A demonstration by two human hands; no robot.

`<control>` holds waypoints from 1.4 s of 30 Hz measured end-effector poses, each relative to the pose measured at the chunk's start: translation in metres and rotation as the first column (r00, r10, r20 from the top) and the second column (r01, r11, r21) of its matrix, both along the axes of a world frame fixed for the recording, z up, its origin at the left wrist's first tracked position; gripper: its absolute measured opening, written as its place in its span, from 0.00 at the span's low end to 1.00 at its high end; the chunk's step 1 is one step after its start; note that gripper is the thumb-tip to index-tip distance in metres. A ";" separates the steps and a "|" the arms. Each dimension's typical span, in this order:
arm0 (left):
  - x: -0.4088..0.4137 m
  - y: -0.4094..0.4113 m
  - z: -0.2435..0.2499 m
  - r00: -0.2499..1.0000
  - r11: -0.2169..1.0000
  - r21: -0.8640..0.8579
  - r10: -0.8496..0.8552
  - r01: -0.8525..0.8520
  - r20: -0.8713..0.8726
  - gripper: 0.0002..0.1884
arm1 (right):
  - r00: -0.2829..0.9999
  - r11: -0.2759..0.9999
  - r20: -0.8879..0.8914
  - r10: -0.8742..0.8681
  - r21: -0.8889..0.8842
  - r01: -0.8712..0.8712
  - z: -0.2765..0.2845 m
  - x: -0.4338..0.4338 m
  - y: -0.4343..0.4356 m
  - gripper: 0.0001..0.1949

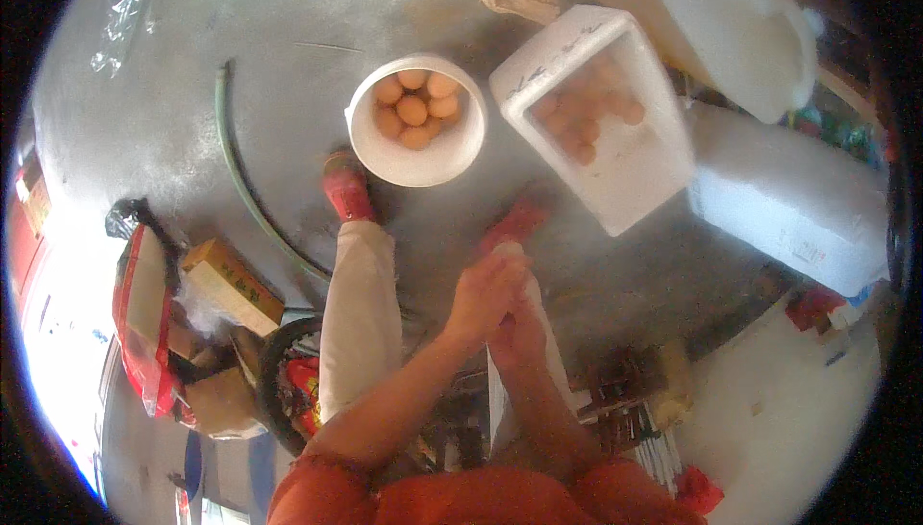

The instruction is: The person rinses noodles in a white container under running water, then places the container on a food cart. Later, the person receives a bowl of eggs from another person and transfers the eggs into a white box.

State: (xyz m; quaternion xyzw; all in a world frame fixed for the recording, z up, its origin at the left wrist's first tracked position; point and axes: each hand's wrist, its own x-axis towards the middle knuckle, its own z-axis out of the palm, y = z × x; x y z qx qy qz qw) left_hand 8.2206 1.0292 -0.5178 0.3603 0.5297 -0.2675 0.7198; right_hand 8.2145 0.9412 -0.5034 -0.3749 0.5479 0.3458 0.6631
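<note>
My left hand [484,293] and my right hand [520,334] meet over my right shin, close together, with fingers overlapping. Whether anything lies between them cannot be seen. Past my feet stands a white plastic bucket [414,171] with several brown eggs [412,110] at its bottom. To its right, a white foam box [634,193] holds more brown eggs [588,103], gathered towards its far and left sides, with part of the box's white floor showing.
A green hose [241,182] curves over the concrete floor on the left. Near my left leg are a cardboard box [234,287], a red bag [140,323] and a dark bin [270,373]. A white carton [786,215] stands right of the foam box, below a large translucent container [735,27].
</note>
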 end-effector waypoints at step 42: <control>0.005 0.009 -0.002 0.999 0.993 0.118 -0.018 0.014 0.028 0.10 | 0.221 0.213 0.012 0.975 -0.328 -0.920 -0.037 -0.041 -0.013 0.14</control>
